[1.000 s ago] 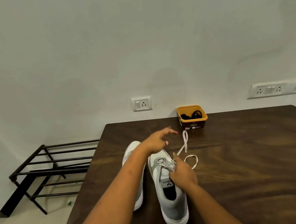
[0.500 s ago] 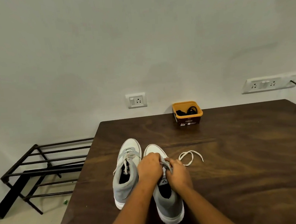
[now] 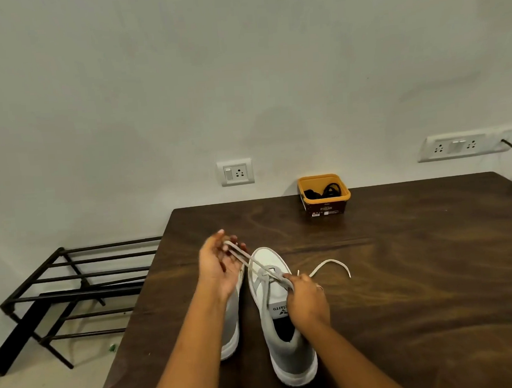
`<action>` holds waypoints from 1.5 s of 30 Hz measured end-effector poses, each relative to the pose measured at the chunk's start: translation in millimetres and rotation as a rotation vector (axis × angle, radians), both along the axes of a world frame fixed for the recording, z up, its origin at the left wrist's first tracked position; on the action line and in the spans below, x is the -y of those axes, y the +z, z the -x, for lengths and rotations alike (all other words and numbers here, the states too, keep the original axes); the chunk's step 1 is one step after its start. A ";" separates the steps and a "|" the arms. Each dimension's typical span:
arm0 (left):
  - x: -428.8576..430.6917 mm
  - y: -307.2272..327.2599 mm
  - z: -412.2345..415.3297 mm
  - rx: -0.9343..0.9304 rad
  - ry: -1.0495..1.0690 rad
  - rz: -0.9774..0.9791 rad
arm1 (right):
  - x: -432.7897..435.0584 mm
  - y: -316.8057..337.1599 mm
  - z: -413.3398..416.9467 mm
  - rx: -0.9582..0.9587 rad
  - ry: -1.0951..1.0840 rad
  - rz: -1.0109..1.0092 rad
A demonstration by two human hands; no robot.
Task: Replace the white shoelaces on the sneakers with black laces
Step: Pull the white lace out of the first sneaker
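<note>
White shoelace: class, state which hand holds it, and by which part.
The left hand hooks a pulled-out loop of the white shoelace; the right hand pinches it at the sneaker's eyelets.

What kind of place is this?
Likely a room in a home: a dark wooden table against a plain wall with a power socket, and a black metal rack on the floor beside it.

My left hand (image 3: 220,269), bunched against my right hand (image 3: 306,299) over the lacing half a second ago, now stands raised to the left of the right sneaker (image 3: 267,258). A doubled length of white lace (image 3: 247,259) is drawn taut from the eyelets to its fingers. On the table (image 3: 405,274), the lace's loose end (image 3: 332,262) has opened from a closed loop into a wide arc.
</note>
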State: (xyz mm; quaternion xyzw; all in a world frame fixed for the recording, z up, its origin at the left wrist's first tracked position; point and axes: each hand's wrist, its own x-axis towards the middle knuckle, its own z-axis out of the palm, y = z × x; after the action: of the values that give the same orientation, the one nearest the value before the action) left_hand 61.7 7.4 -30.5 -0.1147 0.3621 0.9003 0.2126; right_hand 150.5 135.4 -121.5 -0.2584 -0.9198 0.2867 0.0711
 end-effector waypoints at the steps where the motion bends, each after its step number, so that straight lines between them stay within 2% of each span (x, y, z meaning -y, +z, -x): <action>1: 2.7 8.7 2.3 -0.012 0.042 -0.069 | 0.2 0.0 -0.1 0.003 -0.002 -0.002; 5: 8.4 24.9 6.0 -0.102 0.092 -0.168 | 1.2 0.9 -1.0 0.016 -0.003 0.004; 7: 8.7 22.5 2.7 -0.143 0.051 -0.114 | 1.4 1.4 -0.8 0.027 -0.005 0.001; 9: 6.4 14.0 -0.2 -0.209 -0.035 0.032 | 2.0 3.1 -1.3 0.029 -0.001 -0.007; 10: 5.1 9.1 -1.9 -0.281 -0.101 0.199 | 1.9 3.6 -1.6 0.030 0.003 -0.006; 11: 3.8 3.5 -2.8 -0.400 -0.188 0.456 | 1.7 4.3 -1.6 0.030 0.006 0.000; 13: -1.5 -13.0 -5.3 -0.776 -0.488 1.113 | 1.7 4.7 -1.6 0.036 0.008 0.008; 15: -11.6 -27.8 -12.1 -1.090 -0.779 1.615 | 2.2 3.6 -1.4 0.044 0.010 0.008; 17: -22.9 -33.7 -21.9 -1.214 -0.794 1.913 | 2.7 3.1 -1.6 0.052 0.018 0.002; 20: -34.8 -35.0 -31.0 -1.298 -0.597 2.083 | 2.9 4.0 -1.9 0.061 0.026 0.001; 22: -38.0 -35.2 -32.3 -1.296 -0.567 2.069 | 2.3 4.5 -2.3 0.058 0.024 0.002; 23: -37.6 -36.0 -30.6 -1.269 -0.561 1.997 | 2.2 4.5 -2.8 0.056 0.021 0.002; 25: -32.9 -34.0 -24.9 -1.128 -0.484 1.675 | 1.5 4.5 -3.2 0.053 0.013 -0.004; 28: -15.5 -26.5 -16.8 -0.748 -0.222 1.010 | 1.9 4.7 -2.9 0.040 0.004 -0.011; 30: -5.0 -22.1 -14.8 -0.586 -0.116 0.771 | 3.0 4.3 -2.3 0.038 0.001 -0.011; 34: -7.8 -27.5 -21.9 -0.359 -0.080 0.380 | 3.5 2.8 -1.6 0.050 0.001 -0.027; 36: -14.1 -35.2 -23.7 -0.264 -0.002 0.339 | 3.2 3.3 -1.9 0.058 0.003 -0.030; 37: -16.3 -39.3 -23.0 -0.237 0.032 0.378 | 3.1 3.6 -1.8 0.061 0.004 -0.029; 41: -23.5 -49.9 -18.9 -0.258 0.101 0.596 | 3.3 3.1 -2.2 0.072 0.012 -0.041; 45: -35.4 -50.6 -13.3 -0.274 0.196 0.700 | 3.0 3.6 -1.8 0.079 0.004 -0.048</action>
State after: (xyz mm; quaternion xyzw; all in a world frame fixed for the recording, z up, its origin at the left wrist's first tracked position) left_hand 74.9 42.8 -81.1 -0.0933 0.6599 0.7451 0.0230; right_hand 152.3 132.4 -117.9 -0.2660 -0.9289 0.2544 0.0403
